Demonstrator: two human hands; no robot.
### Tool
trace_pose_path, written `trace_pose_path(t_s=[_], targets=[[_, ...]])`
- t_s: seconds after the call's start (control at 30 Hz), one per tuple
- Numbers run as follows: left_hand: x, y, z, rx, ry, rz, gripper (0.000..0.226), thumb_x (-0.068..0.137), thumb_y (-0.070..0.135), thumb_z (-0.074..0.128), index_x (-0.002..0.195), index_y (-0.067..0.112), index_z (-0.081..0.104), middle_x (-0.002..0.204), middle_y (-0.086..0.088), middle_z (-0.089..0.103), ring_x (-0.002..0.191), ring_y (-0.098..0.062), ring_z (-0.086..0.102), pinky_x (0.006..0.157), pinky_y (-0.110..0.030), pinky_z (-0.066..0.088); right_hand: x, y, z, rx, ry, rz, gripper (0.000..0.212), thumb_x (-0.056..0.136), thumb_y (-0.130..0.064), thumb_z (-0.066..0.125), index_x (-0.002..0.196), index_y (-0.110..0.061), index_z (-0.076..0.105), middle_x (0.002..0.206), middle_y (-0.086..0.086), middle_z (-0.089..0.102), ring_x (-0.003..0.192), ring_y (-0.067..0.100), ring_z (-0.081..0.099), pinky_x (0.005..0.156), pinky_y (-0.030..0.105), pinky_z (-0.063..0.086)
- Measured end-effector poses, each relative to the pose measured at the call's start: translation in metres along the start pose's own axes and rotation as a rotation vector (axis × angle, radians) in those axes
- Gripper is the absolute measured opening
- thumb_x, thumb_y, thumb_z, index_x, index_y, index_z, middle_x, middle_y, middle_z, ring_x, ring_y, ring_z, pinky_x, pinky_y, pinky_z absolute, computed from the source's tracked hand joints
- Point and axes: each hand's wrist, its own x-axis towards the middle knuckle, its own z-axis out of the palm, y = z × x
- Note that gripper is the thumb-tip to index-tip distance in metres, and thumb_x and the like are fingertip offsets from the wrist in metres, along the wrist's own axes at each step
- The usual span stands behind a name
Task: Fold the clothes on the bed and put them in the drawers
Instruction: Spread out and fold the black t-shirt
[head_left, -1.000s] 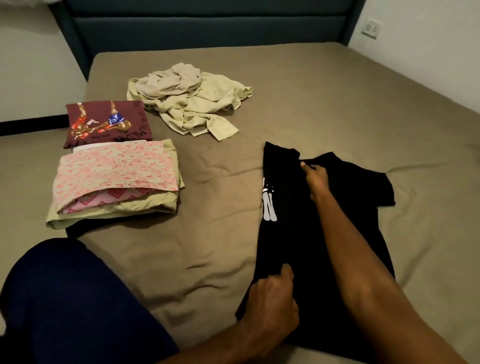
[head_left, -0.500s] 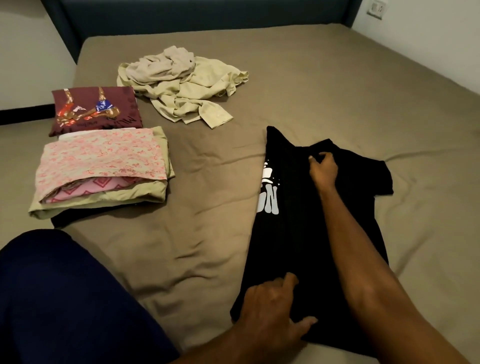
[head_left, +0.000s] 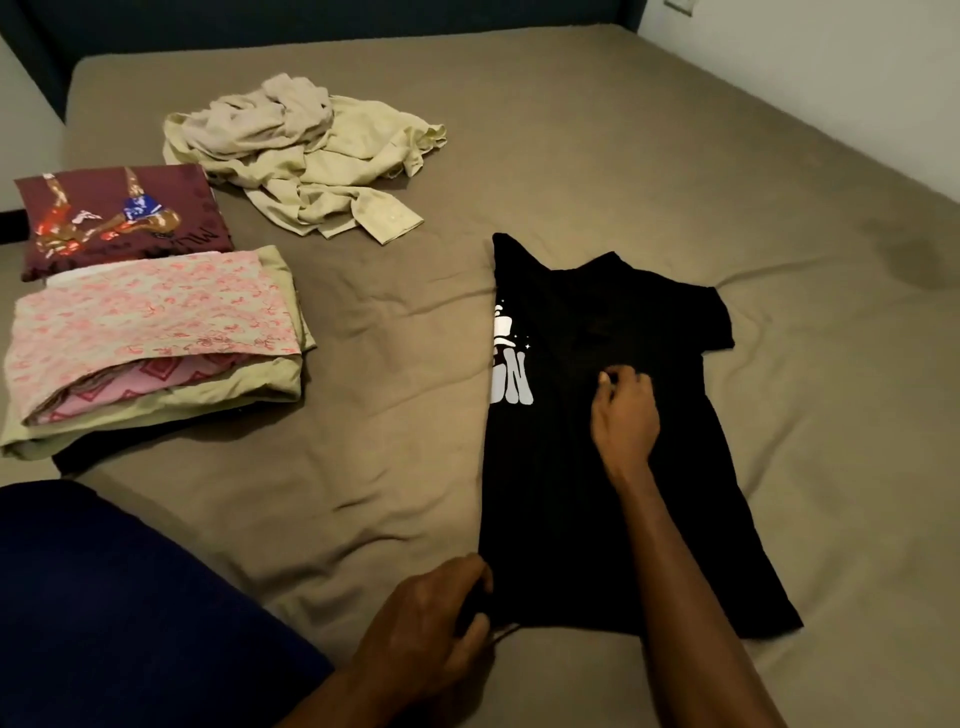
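Black T-shirt spread half-folded on bed, right of centre. Left hand gripping its near-left hem corner; right hand pinching fabric mid-chest. Folded stack at left

The black T-shirt is matt knit cloth, smooth where it lies flat, with a white print that looks flat and slightly rubbery against the fabric. The bed sheet is a dull brown-olive woven cloth, soft and creased into shallow ridges. The crumpled beige clothes are thin, limp cloth, heavily wrinkled and matt. The folded maroon T-shirt is matt cloth with a coloured print. The pink patterned fabric looks light and papery-thin, lying on pale green cloth. The headboard seems upholstered in dark matt fabric.
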Motion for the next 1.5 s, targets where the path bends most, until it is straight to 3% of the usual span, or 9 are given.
trace_pose_path(t_s=[0.3, 0.53, 0.67, 0.87, 0.97, 1.07, 1.2, 1.3, 1.5], targets=[[-0.003, -0.011, -0.002, 0.284, -0.131, -0.053, 0.062, 0.086, 0.051, 0.038, 0.144, 0.028, 0.039, 0.109, -0.003, 0.065, 0.094, -0.027, 0.061, 0.076, -0.031, 0.039, -0.082, 0.02, -0.028, -0.095, -0.166, -0.217, 0.035, 0.101, -0.043, 0.057, 0.128, -0.022, 0.061, 0.118, 0.002, 0.055, 0.107, 0.019, 0.056, 0.081, 0.035, 0.05], [0.012, -0.005, -0.022, 0.173, -0.199, -0.069, 0.031, 0.077, 0.05, 0.051, 0.098, 0.028, 0.049, 0.078, 0.006, 0.065, 0.07, -0.014, 0.059, 0.065, -0.028, 0.042, -0.085, 0.023, -0.036, 0.112, -0.174, -0.016, 0.015, 0.098, -0.017, 0.059, 0.096, -0.026, 0.07, 0.093, -0.005, 0.07, 0.077, 0.014, 0.064, 0.07, 0.032, 0.049], [0.025, -0.009, -0.03, 0.081, 0.042, -0.091, 0.038, 0.076, 0.067, 0.059, 0.088, 0.031, 0.052, 0.065, 0.012, 0.061, 0.06, -0.004, 0.058, 0.058, -0.021, 0.046, -0.082, 0.029, -0.044, 0.408, -0.193, 0.078, 0.021, 0.098, -0.009, 0.058, 0.094, -0.022, 0.074, 0.078, -0.006, 0.074, 0.067, 0.011, 0.069, 0.07, 0.041, 0.059], [0.031, -0.003, -0.007, 0.336, -0.152, 0.132, 0.05, 0.09, 0.068, 0.049, 0.126, 0.035, 0.049, 0.11, 0.01, 0.057, 0.096, -0.016, 0.062, 0.078, -0.031, 0.048, -0.085, 0.025, -0.04, 0.114, -0.209, 0.007, 0.011, 0.095, -0.026, 0.07, 0.106, -0.025, 0.072, 0.092, -0.007, 0.071, 0.079, 0.012, 0.067, 0.072, 0.034, 0.055], [0.029, -0.004, -0.005, 0.31, -0.063, 0.11, 0.058, 0.09, 0.084, 0.041, 0.106, 0.032, 0.062, 0.094, 0.012, 0.063, 0.078, -0.012, 0.063, 0.066, -0.028, 0.046, -0.059, 0.005, -0.037, -0.147, -0.086, -0.024, 0.029, 0.1, -0.02, 0.058, 0.129, -0.019, 0.062, 0.122, 0.003, 0.061, 0.105, 0.021, 0.062, 0.084, 0.037, 0.053], [0.049, -0.011, -0.005, 0.33, 0.231, 0.176, 0.038, 0.099, 0.059, 0.051, 0.08, 0.027, 0.059, 0.075, 0.009, 0.054, 0.062, -0.013, 0.057, 0.052, -0.027, 0.038, -0.029, -0.021, -0.024, -0.113, -0.073, -0.226, 0.04, 0.103, -0.022, 0.054, 0.142, -0.015, 0.056, 0.146, 0.008, 0.053, 0.129, 0.026, 0.053, 0.103, 0.04, 0.046], [0.117, -0.017, -0.005, 0.348, 0.262, 0.164, 0.038, 0.097, 0.04, 0.05, 0.126, 0.019, 0.061, 0.122, -0.002, 0.062, 0.113, -0.023, 0.06, 0.087, -0.038, 0.054, 0.015, -0.06, 0.017, -0.113, -0.16, -0.48, 0.053, 0.107, -0.034, 0.047, 0.155, -0.011, 0.043, 0.165, 0.011, 0.034, 0.152, 0.029, 0.032, 0.12, 0.043, 0.03], [0.181, -0.028, -0.005, 0.428, 0.106, 0.005, 0.071, 0.101, 0.057, 0.032, 0.156, 0.013, 0.036, 0.166, -0.011, 0.027, 0.155, -0.027, 0.019, 0.123, -0.046, 0.026, 0.054, -0.075, 0.055, -0.208, -0.314, -0.533, 0.067, 0.109, -0.052, 0.027, 0.164, -0.013, 0.02, 0.172, 0.007, 0.013, 0.159, 0.022, 0.009, 0.128, 0.04, 0.01], [0.211, -0.057, 0.003, 0.535, 0.021, 0.003, 0.109, 0.09, 0.088, 0.02, 0.163, 0.008, 0.003, 0.171, -0.009, -0.007, 0.158, -0.022, -0.011, 0.127, -0.051, 0.002, 0.125, -0.077, 0.099, -0.272, -0.379, -0.518, 0.093, 0.09, -0.078, -0.006, 0.166, -0.025, 0.008, 0.173, 0.001, 0.0, 0.16, 0.019, -0.002, 0.128, 0.042, 0.0]])
